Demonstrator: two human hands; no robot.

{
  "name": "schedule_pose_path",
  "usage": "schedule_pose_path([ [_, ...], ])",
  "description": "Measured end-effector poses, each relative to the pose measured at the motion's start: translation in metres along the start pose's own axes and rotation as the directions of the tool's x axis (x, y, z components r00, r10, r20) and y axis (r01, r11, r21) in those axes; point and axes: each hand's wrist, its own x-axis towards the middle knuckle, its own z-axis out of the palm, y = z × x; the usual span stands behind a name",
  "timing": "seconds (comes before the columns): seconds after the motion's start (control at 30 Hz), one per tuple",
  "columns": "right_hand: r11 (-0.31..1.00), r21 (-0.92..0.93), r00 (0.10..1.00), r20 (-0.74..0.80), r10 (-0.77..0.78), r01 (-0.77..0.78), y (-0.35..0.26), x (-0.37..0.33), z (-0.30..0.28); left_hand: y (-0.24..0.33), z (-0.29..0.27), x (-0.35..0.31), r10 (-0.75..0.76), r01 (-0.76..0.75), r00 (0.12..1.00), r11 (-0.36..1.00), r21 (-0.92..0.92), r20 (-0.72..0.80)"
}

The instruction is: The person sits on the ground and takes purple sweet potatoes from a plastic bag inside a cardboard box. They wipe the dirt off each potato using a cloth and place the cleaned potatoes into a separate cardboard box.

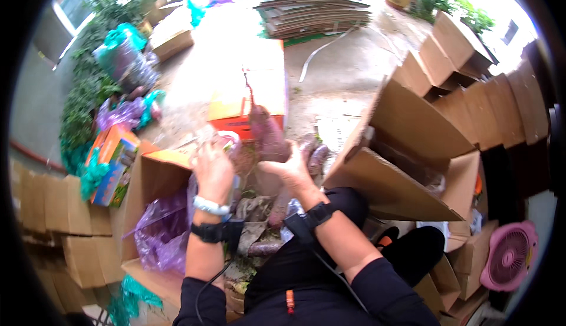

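My right hand [290,169] is closed around a large purple sweet potato [268,132], held upright with a long thin root pointing away from me. To its left, my left hand [211,164] is raised beside the open carton. Its fingers are smeared by motion, so whether they hold anything is unclear. More sweet potatoes [318,159] lie just beyond my right hand, and another sweet potato [280,208] lies below it, between my forearms. A purple plastic bag [162,234] lines the open carton [132,199] by my left forearm.
An orange-and-white box [253,84] stands ahead, with stacked flattened cardboard [315,7] behind. On the right are a large open carton [407,161] and a pink fan [510,255]. Filled plastic bags [127,60] and plants line the left wall. Cables run from both wrist straps.
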Motion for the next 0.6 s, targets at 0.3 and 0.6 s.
schedule_pose_path([
  [0.3, 0.979, 0.201, 0.937, 0.338, -0.089, 0.021, -0.134, -0.045, -0.006, 0.017, -0.050, 0.006, 0.185, -0.115, 0.981, 0.798, -0.591, 0.059],
  [0.6, 0.586, -0.737, 0.902, 0.074, -0.425, 0.336, -0.352, -0.136, -0.127, 0.114, -0.145, 0.084, 0.666, -0.531, 0.726, 0.389, -0.753, -0.168],
])
